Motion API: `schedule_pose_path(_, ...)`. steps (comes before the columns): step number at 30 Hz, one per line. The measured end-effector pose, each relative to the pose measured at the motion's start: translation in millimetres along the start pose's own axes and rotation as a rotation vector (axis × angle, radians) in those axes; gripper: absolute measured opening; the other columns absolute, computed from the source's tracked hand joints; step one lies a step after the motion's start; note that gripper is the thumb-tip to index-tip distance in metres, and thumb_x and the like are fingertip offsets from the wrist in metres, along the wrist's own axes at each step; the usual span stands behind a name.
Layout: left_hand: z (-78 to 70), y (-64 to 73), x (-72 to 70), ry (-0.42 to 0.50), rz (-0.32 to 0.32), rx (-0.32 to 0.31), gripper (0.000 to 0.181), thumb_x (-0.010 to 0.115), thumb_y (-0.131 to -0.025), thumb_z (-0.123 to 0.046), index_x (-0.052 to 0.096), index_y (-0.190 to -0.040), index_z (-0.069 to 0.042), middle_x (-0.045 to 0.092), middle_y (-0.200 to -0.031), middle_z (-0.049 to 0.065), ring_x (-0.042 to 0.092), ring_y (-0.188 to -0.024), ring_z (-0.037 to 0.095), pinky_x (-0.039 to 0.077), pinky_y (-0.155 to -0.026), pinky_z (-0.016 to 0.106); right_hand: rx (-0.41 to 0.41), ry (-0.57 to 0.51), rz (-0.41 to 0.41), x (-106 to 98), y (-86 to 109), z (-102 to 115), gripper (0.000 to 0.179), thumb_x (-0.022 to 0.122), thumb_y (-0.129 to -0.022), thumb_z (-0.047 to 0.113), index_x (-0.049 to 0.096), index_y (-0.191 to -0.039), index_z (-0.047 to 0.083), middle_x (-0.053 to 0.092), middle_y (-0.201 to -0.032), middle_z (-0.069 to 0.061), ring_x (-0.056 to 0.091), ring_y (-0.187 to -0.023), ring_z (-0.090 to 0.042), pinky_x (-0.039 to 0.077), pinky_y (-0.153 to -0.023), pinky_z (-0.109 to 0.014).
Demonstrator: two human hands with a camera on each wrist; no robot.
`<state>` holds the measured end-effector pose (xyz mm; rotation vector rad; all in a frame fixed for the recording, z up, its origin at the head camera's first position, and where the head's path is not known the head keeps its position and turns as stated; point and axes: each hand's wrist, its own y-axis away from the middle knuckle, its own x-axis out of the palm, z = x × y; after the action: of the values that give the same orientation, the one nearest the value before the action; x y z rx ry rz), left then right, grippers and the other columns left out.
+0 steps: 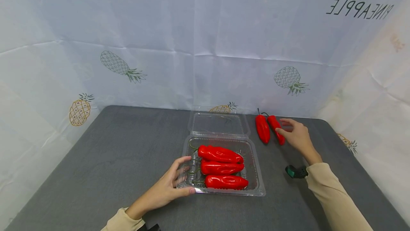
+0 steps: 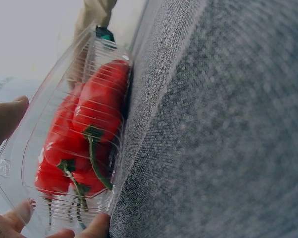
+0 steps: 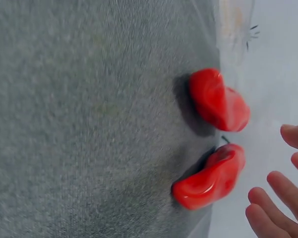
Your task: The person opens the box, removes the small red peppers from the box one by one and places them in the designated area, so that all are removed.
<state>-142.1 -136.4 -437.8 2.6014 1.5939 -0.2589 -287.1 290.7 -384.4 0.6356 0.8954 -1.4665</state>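
Observation:
A clear plastic clamshell container (image 1: 256, 174) lies with its lid (image 1: 217, 122) folded back, away from me. Several red peppers (image 1: 222, 168) lie crosswise in its base, green stems to the left. My left hand (image 1: 166, 184) holds the container's near left corner, thumb along the front rim and fingers at the side wall. To the right, two loose red peppers lie on the table, a left one (image 1: 262, 129) and a right one (image 1: 276, 128). My right hand (image 1: 296, 135) is over the right one, fingers spread; in the right wrist view the fingertips (image 3: 258, 196) are apart from both peppers.
The dark grey table (image 1: 128, 152) reaches back to a white cloth (image 1: 179, 78) printed with pineapples, which also hangs at both sides. A dark wrist strap (image 1: 296, 171) is on my right wrist.

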Motion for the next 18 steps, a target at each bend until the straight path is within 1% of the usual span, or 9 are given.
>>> schedule_pose_path(9, -0.6, -0.2, 0.1, 0.007, -0.003, -0.017, 0.086, 0.076, -0.088, -0.019, 0.02, -0.153, -0.011, 0.017, -0.163, 0.016, 0.026, -0.149, 0.043, 0.034, -0.116, 0.054, -0.112, -0.011, 0.009, -2.3, 13.2, 18.2, 0.05, 0.068, -0.094, 0.017, 0.052, -0.137, -0.005, 0.059, -0.129, -0.032, 0.063, -0.111, -0.049, 0.058, -0.086, -0.058)
schedule_pose_path(18, -0.1, 0.1, 0.4, 0.014, -0.003, -0.006, 0.086, 0.076, -0.087, -0.017, 0.02, -0.152, -0.011, 0.018, -0.162, 0.018, 0.026, -0.148, 0.043, 0.035, -0.115, 0.052, -0.178, -0.045, 0.057, -0.1, 24.8, 37.7, 0.048, 0.069, -0.092, 0.013, 0.054, -0.135, -0.005, 0.061, -0.127, -0.03, 0.065, -0.109, -0.046, 0.058, -0.087, -0.055)
